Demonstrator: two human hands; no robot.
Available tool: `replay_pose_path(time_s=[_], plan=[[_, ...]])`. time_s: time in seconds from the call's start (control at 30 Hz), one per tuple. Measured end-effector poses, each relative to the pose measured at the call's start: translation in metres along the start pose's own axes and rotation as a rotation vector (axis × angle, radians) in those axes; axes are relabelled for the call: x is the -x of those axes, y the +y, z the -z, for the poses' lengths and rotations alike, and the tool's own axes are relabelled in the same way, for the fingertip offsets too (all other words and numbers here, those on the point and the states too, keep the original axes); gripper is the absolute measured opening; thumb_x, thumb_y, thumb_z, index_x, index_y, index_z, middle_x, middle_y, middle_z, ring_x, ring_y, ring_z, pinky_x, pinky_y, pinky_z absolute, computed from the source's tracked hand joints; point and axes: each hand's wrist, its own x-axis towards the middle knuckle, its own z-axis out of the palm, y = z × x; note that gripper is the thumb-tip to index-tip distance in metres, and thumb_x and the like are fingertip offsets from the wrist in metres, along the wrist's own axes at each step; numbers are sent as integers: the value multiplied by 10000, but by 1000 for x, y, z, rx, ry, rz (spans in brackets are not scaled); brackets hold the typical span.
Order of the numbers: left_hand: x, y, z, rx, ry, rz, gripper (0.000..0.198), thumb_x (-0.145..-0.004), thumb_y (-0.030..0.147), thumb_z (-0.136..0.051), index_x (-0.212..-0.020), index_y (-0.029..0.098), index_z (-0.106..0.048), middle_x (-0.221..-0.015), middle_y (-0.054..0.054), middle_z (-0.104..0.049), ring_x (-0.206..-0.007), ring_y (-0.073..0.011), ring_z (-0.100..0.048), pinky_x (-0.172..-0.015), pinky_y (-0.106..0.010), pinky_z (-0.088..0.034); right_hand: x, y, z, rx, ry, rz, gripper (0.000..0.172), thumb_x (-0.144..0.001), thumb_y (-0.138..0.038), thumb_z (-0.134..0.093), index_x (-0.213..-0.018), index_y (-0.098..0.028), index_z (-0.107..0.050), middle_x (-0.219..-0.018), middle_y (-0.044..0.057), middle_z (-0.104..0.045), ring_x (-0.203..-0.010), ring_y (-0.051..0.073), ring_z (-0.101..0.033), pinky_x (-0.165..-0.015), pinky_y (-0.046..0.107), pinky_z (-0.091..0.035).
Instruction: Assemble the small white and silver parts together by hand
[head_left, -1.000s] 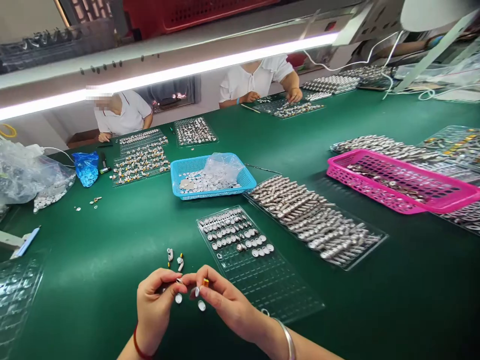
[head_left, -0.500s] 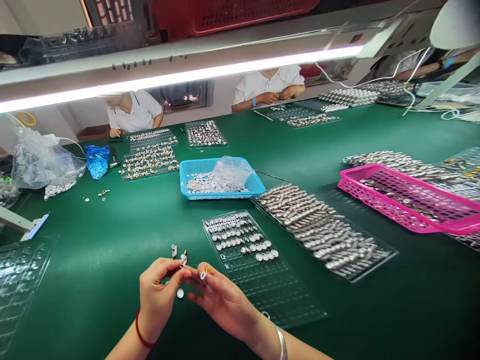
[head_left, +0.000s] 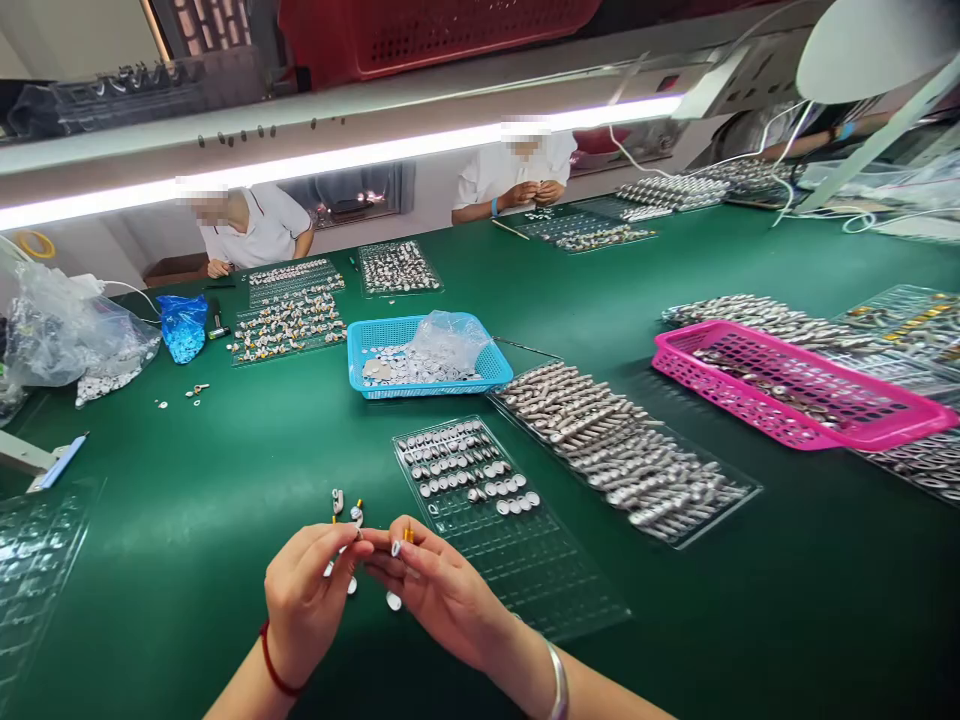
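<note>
My left hand [head_left: 304, 595] and my right hand [head_left: 435, 585] meet fingertip to fingertip low over the green table [head_left: 225, 450]. Both are pinched on a small white and orange part [head_left: 405, 537] held between them; its exact shape is too small to make out. A few loose white parts [head_left: 345, 508] lie on the table just beyond my fingers, and a white cap [head_left: 393, 601] lies under my hands. A clear plastic tray [head_left: 517, 560], its far rows filled with small white caps [head_left: 469, 468], lies right of my hands.
A blue basket [head_left: 427, 355] of white discs with a plastic bag stands behind the tray. Right of it lie a tray of metal tubes [head_left: 622, 450] and a pink basket [head_left: 787, 385]. Two people in white shirts work across the table. An empty clear tray [head_left: 34, 560] lies at left.
My hands stay pinched together on the small part with only slight finger shifts. The view has swayed a little. The far person has raised both hands toward the face.
</note>
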Motion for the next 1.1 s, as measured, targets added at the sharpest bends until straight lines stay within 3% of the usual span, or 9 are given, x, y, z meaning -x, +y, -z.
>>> replay_pose_path(time_s=[0.17,0.4,0.53,0.73,0.93,1.1], plan=[[1,-2,1,-49,-14,-121,253,-813,31,-693,-1035,147,-656,-896,-60,-737,-796,-139,-700,-725,-233,-588,1,1,-1,167,-27,117,109,-940,-269,-601,-881,-192,-553,-1230,78,-646,-1136,204,-615,-1057,429,-392],[3,-3,3,-96,-39,-155,214,-836,48,-679,-1033,130,-659,-899,-73,-740,-805,-144,-704,-751,-245,-585,8,0,0,507,-41,200,126,-970,-324,-563,-913,-214,-539,-1335,85,-583,-1242,182,-542,-1076,396,-375],[3,-3,2,-94,-36,-169,194,-847,47,-664,-1024,126,-654,-883,-72,-739,-804,-144,-708,-753,-243,-588,10,-3,0,578,-32,198,153,-968,-351,-558,-916,-210,-525,-1335,112,-582,-1170,189,-578,-1052,413,-390],[4,-2,1,-80,-36,-177,214,-845,24,-650,-1034,123,-655,-880,-76,-746,-809,-154,-715,-744,-251,-597,12,-3,3,661,2,164,201,-956,-378,-570,-878,-200,-517,-1326,139,-587,-875,151,-632,-939,386,-451],[7,-2,-1,-80,-33,-162,187,-847,27,-648,-1010,117,-661,-873,-79,-748,-799,-151,-717,-723,-244,-601,12,-4,2,726,13,162,235,-950,-404,-569,-875,-189,-513,-1319,169,-585,-1092,221,-605,-870,351,-463],[5,-2,0,-111,-6,-158,163,-846,67,-675,-991,137,-648,-839,-59,-753,-766,-143,-724,-733,-234,-596,13,-4,2,710,15,154,237,-940,-415,-578,-882,-193,-519,-1329,170,-579,-1040,214,-617,-955,406,-440]])
